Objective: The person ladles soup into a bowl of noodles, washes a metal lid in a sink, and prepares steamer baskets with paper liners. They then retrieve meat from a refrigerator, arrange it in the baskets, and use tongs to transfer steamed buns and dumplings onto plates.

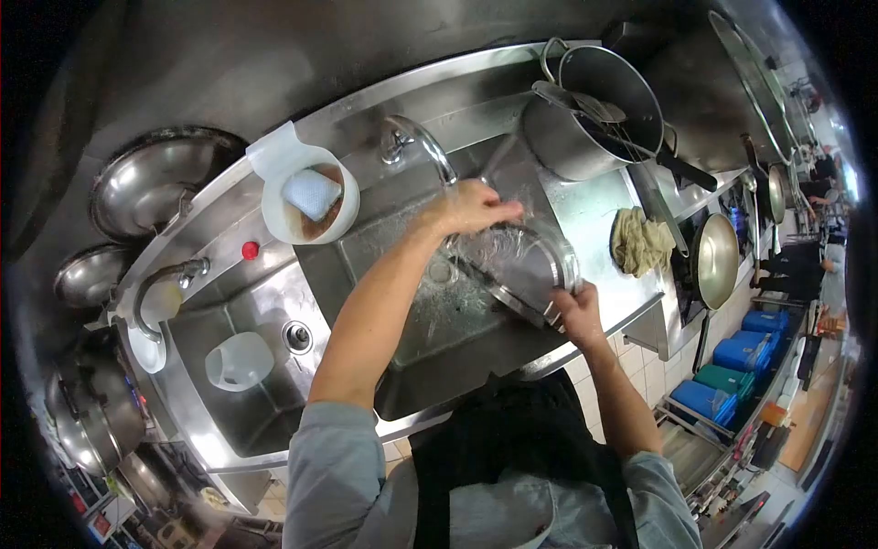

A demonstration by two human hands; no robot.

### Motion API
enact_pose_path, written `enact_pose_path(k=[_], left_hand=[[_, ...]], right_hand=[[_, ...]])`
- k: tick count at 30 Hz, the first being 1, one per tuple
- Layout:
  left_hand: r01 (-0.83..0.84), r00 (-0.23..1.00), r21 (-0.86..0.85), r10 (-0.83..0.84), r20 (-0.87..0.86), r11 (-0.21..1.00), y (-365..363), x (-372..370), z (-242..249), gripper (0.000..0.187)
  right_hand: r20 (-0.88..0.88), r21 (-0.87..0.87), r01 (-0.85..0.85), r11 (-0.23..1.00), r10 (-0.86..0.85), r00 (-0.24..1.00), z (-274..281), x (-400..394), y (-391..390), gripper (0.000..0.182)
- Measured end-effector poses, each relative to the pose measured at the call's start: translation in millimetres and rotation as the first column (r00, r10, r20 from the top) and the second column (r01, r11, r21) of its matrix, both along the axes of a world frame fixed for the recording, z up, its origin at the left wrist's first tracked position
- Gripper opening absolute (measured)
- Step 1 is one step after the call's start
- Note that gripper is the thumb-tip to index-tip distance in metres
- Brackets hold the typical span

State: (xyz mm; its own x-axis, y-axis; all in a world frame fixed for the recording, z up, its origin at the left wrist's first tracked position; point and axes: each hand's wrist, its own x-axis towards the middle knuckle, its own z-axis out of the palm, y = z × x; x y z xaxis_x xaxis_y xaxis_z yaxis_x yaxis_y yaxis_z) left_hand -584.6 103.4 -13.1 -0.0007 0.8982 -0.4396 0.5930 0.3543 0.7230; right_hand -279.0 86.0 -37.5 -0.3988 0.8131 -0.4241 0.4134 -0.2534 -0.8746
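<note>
My right hand (581, 316) grips the near right edge of a shiny, partly see-through round container (535, 265), tilted over the right sink basin (361, 274). The container's exact kind is hard to make out through the splashing. My left hand (476, 209) is just under the spout of the running tap (425, 137), above the container's far side. Its fingers look loosely stretched, with nothing visible in them. Water runs over the container and splashes on the basin floor.
Left of the tap stands a white plastic jug (274, 206) with a pale blue cloth or sponge inside. Another translucent jug (240, 361) lies in the left basin. A big pot (594, 114) with utensils and a crumpled cloth (640, 242) are on the right, beside a frying pan (716, 261).
</note>
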Motion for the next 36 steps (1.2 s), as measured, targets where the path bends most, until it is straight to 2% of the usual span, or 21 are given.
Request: enact_pose_path(k=[2, 3, 5, 6, 7, 9, 10, 11, 13, 14, 16, 19, 23, 25, 29, 31, 32, 33, 35, 36], left_hand=[[0.111, 0.993, 0.076, -0.113, 0.027, 0.991, 1, 9, 3, 0.038], [0.108, 0.994, 0.076, -0.111, 0.026, 0.991, 1, 6, -11, 0.038], [0.090, 0.937, 0.292, -0.180, 0.298, 0.952, -3, -10, -51, 0.039], [0.124, 0.963, 0.350, -0.197, 0.183, 0.928, -10, -19, -40, 0.034], [0.130, 0.962, 0.348, -0.203, 0.183, 0.929, -15, -24, -40, 0.034], [0.000, 0.985, 0.149, -0.026, 0.168, 0.989, -22, -29, -37, 0.028], [0.011, 0.991, 0.083, -0.022, 0.133, 0.996, -22, -28, -21, 0.024], [0.010, 0.991, 0.085, -0.021, 0.132, 0.996, -22, -29, -30, 0.024], [-0.036, 0.955, 0.035, 0.024, 0.294, 0.999, -22, -32, -51, 0.021], [-0.036, 0.956, 0.035, 0.024, 0.294, 0.999, -23, -33, -56, 0.021], [-0.120, 0.870, -0.043, 0.126, 0.477, 0.992, -24, -33, -51, 0.023], [-0.179, 0.857, -0.089, 0.199, 0.475, 0.980, -22, -28, -47, 0.021], [-0.216, 0.892, -0.045, 0.216, 0.397, 0.975, -22, -28, -44, 0.020], [-0.249, 0.928, 0.017, 0.234, 0.290, 0.968, -22, -24, -34, 0.028], [-0.300, 0.938, 0.043, 0.287, 0.196, 0.953, -16, -12, -16, 0.036], [-0.177, 0.972, 0.063, 0.165, 0.171, 0.982, -15, -10, -3, 0.037], [-0.076, 0.988, 0.168, 0.052, 0.143, 0.983, -16, -8, 4, 0.031], [-0.077, 0.988, 0.169, 0.052, 0.143, 0.983, -14, -8, -7, 0.031], [-0.165, 0.944, 0.235, 0.084, 0.320, 0.958, -11, -11, -39, 0.025], [-0.165, 0.944, 0.233, 0.085, 0.318, 0.958, -13, -12, -37, 0.025]], right_hand=[[0.043, 0.054, -0.134, 0.989, 0.132, 0.990, -3, -6, -2, 0.012], [0.042, 0.055, -0.136, 0.989, 0.134, 0.990, 1, -8, -2, 0.012], [0.061, 0.097, -0.089, 0.991, 0.083, 0.995, 4, -12, 0, 0.012], [0.041, 0.182, -0.095, 0.979, 0.089, 0.995, -3, -5, 3, 0.012], [0.086, 0.102, -0.053, 0.993, 0.044, 0.995, 15, -9, 6, 0.013], [0.136, 0.250, -0.115, 0.961, 0.083, 0.987, 15, -4, 12, 0.013], [0.135, 0.250, -0.115, 0.961, 0.083, 0.987, 17, -6, 10, 0.013], [0.118, 0.224, -0.074, 0.972, 0.049, 0.992, 22, -9, 9, 0.013], [0.099, 0.198, -0.031, 0.980, 0.012, 0.995, 23, -10, 9, 0.014], [0.060, 0.210, 0.005, 0.978, -0.018, 0.998, 19, -6, 11, 0.014], [0.024, 0.206, 0.067, 0.976, -0.073, 0.997, 20, -7, 13, 0.015], [0.050, 0.220, 0.029, 0.975, -0.041, 0.998, 18, -6, 15, 0.015], [0.003, 0.192, 0.052, 0.980, -0.054, 0.999, 20, -11, 12, 0.015], [0.080, 0.242, -0.023, 0.970, 0.004, 0.997, 16, -9, 13, 0.015], [0.012, 0.163, 0.000, 0.987, -0.002, 1.000, 16, -16, 7, 0.015], [0.093, 0.273, -0.102, 0.957, 0.079, 0.993, 18, -18, 5, 0.016], [0.092, 0.274, -0.101, 0.956, 0.078, 0.993, 17, -19, 4, 0.016], [0.103, 0.273, -0.097, 0.957, 0.071, 0.992, 14, -19, 2, 0.017], [0.114, 0.275, -0.107, 0.955, 0.078, 0.990, 18, -22, 5, 0.018], [0.129, 0.285, -0.118, 0.951, 0.084, 0.988, 27, -22, 3, 0.018]])
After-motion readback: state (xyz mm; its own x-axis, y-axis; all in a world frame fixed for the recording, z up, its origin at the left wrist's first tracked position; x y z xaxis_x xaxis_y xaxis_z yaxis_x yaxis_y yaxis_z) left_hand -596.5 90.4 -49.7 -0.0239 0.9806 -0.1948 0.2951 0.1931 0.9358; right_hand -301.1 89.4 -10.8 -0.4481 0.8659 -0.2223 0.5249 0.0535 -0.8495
